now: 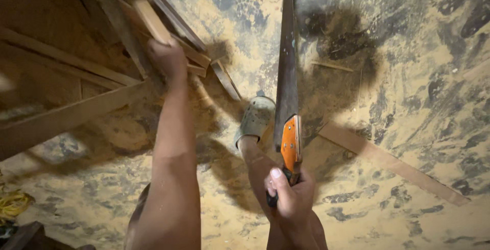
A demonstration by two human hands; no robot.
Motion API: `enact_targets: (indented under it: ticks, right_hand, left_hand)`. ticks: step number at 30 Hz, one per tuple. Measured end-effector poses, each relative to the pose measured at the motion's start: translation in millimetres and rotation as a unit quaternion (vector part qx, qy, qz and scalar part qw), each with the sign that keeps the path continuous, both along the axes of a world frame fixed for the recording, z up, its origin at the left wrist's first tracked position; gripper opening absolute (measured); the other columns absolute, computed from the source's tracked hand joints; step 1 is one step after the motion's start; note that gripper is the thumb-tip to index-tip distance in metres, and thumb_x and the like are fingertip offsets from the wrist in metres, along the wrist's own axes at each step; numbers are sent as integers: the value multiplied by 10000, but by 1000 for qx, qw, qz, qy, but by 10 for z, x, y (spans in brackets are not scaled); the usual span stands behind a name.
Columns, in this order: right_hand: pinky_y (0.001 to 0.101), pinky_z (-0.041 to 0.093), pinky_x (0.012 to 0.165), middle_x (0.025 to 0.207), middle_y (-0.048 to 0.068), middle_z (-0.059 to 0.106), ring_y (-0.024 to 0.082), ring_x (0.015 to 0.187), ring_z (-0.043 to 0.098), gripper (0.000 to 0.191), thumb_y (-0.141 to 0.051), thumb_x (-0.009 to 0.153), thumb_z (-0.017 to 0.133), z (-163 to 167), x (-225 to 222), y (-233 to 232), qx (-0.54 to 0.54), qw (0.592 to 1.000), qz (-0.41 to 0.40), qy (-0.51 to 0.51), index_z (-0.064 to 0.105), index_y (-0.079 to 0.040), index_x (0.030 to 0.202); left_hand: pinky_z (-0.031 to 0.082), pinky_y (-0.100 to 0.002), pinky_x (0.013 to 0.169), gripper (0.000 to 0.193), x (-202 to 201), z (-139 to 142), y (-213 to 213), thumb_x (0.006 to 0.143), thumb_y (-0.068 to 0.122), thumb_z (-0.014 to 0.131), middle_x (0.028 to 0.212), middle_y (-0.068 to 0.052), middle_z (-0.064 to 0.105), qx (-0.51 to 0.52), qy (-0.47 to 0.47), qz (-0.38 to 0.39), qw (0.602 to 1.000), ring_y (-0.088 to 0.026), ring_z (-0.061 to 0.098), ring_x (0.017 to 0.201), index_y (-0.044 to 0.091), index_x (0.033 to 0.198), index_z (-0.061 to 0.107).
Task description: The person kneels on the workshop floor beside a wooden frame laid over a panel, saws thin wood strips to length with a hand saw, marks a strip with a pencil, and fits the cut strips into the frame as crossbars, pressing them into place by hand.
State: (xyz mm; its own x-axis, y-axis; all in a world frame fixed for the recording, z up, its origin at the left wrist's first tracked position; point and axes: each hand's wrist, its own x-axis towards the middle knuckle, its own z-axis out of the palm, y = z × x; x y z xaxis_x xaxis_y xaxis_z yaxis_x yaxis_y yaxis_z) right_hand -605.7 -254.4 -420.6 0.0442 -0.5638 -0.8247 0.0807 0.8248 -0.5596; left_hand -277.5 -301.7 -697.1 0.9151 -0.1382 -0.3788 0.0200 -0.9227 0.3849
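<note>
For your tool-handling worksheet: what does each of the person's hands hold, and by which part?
The right hand grips a saw by its orange handle. The left hand grips a wood strip at its near end.

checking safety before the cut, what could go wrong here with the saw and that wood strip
1. The right hand holds the handsaw with its blade pointing out over the foot in a sandal; a slip could bring the teeth near the foot.
2. The left hand grips the wood strip at its end, so it may twist.
3. The sawdust-covered floor may be slippery.
</note>
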Motion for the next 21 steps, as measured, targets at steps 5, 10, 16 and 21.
enact_targets:
  ticks: [5, 10, 16, 21]
  right_hand:
    - [288, 391, 499, 640, 60, 550, 129, 534, 501, 197, -87, 881, 704, 27, 5, -50, 21, 998, 29, 44, 554, 17, 809]
    - [283, 394, 492, 601, 50, 535, 122, 514, 495, 152, -75, 849, 694, -8, 20, -45, 39, 997, 31, 60, 559, -9, 874]
    - [287, 408, 497, 611, 49, 546, 122, 529, 505, 198, -82, 899, 706, -19, -2, -52, 16, 996, 79, 40, 536, 1, 841]
    - [301, 421, 478, 611, 31, 522, 124, 502, 500, 179, -91, 910, 689, -97, -37, 9, 7, 999, 17, 30, 534, -26, 848]
  left_hand:
    - [457, -526, 993, 981, -137, -308, 40, 644, 393, 984, 1279, -348, 597, 20, -93, 13, 995, -497, 580, 1181, -148, 1286, 475]
    - [496, -464, 947, 871, -138, -310, 27, 702, 337, 905, 1292, -247, 639, 27, 20, 90, 995, -411, 627, 1140, -55, 1362, 492]
    - [584, -448, 771, 591, -71, -248, 20, 863, 404, 828, 1107, -179, 747, 41, 137, 115, 983, -296, 722, 893, -35, 1216, 651]
    - [497, -476, 605, 340, -317, 57, 455, 926, 165, 657, 899, -140, 636, -323, 327, 269, 846, -292, 636, 742, -16, 1208, 599]
